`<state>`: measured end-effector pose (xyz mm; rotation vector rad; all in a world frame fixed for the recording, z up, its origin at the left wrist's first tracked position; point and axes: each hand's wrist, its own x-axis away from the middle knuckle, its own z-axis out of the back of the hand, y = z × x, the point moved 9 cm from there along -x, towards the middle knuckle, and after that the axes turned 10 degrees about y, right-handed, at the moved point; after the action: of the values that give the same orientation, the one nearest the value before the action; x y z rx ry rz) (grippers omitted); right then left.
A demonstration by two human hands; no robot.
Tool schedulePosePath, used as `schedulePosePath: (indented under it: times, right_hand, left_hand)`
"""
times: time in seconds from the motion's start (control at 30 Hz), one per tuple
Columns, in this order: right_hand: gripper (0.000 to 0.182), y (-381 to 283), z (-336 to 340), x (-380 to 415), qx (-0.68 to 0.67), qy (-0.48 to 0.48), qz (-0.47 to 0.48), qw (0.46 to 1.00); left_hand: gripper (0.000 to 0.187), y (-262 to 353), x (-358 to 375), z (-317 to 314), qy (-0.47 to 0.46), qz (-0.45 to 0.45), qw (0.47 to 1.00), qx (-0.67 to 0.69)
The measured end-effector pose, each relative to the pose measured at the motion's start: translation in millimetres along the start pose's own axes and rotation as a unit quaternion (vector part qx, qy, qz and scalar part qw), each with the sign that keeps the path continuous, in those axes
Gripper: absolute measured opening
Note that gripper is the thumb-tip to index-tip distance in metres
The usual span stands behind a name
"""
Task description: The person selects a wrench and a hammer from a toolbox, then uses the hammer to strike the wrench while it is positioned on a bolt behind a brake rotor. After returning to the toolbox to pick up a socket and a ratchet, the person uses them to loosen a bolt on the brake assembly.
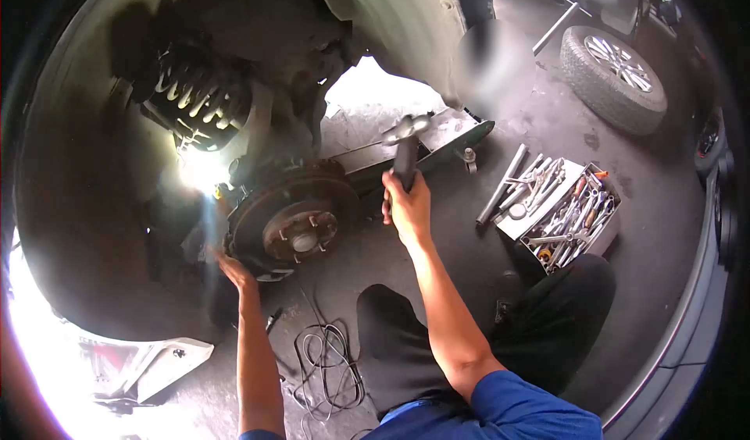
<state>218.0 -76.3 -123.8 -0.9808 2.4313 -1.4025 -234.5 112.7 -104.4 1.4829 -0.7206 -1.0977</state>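
Beside brake disc [337, 206] | left hand [236, 271], grip unclear | right hand [410, 208] closed round hammer [405, 155] | cable [321, 368] and toolbox [603, 239] on floor [656, 198]

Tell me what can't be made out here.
Head view, all five:
What the left hand touches: shadow and haze.
The bright light's source: drowned in glare.
The hammer's exact head shape: blurred.
Lower tools in the box: buried under others.
Left shoulder: cut off, bottom edge.

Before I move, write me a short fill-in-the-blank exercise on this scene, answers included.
The right hand grips a ____.
Closer to the brake disc than the right hand is the ____.
The open box holds many metal ____.
The person's right sleeve is ____ in colour.

Missing words: hammer; left hand; tools; blue.
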Motion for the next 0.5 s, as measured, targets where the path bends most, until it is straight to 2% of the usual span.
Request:
schedulePosePath:
  times: [0.1,0.17,0.23,0.3,0.4,0.43,0.5]
  right_hand:
    - [0.023,8,-14,-8,-0.132,0.075,-0.085,0.985]
    - [0.027,33,-43,-2,-0.110,0.000,-0.106,0.988]
    - [0.027,70,-67,12,-0.047,-0.138,-0.223,0.964]
    - [0.028,71,-49,-3,-0.066,-0.121,-0.237,0.962]
    - [0.027,-4,12,11,-0.101,-0.005,-0.131,0.986]
    - [0.027,-38,39,20,-0.105,0.050,-0.084,0.990]
    - [0.027,-100,91,34,-0.194,0.160,0.052,0.967]
  left_hand:
    - [0.100,22,14,-6,-0.004,-0.023,0.999,-0.024]
    - [0.099,19,8,-7,0.000,-0.026,1.000,-0.011]
    - [0.098,13,9,-1,0.000,-0.028,0.999,-0.016]
    - [0.097,14,6,-6,-0.006,-0.026,1.000,-0.006]
    - [0.094,10,7,-11,-0.023,0.030,0.997,0.062]
    - [0.094,10,7,-7,0.002,0.012,0.999,0.039]
    - [0.092,10,2,2,0.052,-0.025,0.998,-0.010]
